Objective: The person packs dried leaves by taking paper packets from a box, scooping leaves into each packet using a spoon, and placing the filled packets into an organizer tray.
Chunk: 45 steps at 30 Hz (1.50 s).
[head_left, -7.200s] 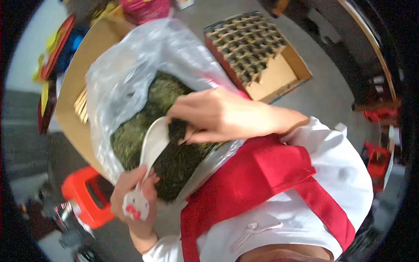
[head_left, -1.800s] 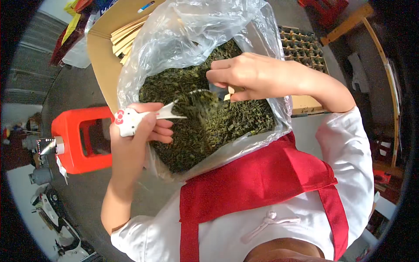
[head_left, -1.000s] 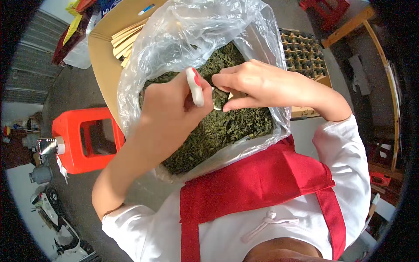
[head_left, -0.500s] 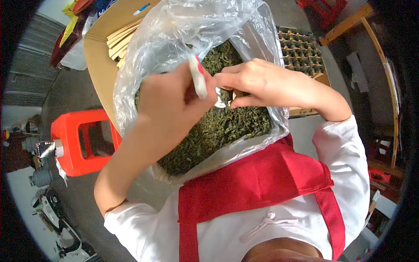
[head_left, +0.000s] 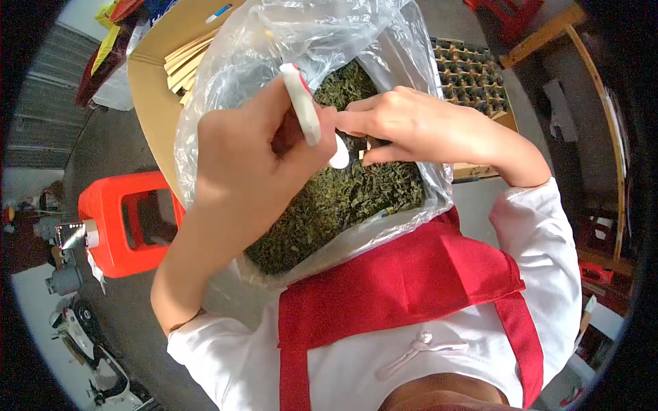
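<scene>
moved inward, left hand [head_left: 257, 145] grips the spoon [head_left: 301, 109], slanted toward the nearby right hand [head_left: 401, 127], whose fingers [head_left: 354, 122] curl round something pale [head_left: 364, 155], half-hidden.

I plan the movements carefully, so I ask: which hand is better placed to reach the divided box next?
Probably the right hand: it is nearer the divided box, while the left hand is farther away and grips the white spoon.
</scene>
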Tool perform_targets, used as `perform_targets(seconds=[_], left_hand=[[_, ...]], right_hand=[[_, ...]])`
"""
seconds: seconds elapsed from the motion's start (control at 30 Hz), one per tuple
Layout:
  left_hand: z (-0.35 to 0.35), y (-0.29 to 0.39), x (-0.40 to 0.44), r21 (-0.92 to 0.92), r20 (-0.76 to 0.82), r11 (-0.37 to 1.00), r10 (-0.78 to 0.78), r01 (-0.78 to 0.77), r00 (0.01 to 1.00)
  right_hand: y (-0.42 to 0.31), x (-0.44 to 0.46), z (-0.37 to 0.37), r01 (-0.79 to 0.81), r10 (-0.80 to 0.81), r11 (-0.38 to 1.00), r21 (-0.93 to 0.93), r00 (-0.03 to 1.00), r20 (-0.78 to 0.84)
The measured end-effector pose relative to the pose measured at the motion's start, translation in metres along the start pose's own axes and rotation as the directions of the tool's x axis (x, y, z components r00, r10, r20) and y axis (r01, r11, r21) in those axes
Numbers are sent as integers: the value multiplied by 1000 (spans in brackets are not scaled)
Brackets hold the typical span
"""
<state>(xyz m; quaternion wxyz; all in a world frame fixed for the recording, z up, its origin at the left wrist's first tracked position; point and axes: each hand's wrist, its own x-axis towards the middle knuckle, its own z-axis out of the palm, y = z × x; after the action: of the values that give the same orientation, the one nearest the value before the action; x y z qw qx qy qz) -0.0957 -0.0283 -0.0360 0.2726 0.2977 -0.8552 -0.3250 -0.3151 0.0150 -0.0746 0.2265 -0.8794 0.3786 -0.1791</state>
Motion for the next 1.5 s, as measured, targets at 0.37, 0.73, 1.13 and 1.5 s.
perform_targets(seconds=[0.37,0.73,1.13,1.5], left_hand=[[-14,9,-16,-253,-153,937,-286,242,946],[-10,2,-27,-110,-53,974,-206,199,977],[-2,-3,-35,130,-73,988,-79,88,994],[16,-15,-42,-29,-98,970,-245,243,965]], right_hand=[[0,-3,-1,-3,5,993,-118,1000,14],[1,-3,1,-77,86,991,-107,993,76],[-13,-19,-19,-36,61,988,152,985,-162],[-49,-137,-51,-227,289,956,184,635,-716]])
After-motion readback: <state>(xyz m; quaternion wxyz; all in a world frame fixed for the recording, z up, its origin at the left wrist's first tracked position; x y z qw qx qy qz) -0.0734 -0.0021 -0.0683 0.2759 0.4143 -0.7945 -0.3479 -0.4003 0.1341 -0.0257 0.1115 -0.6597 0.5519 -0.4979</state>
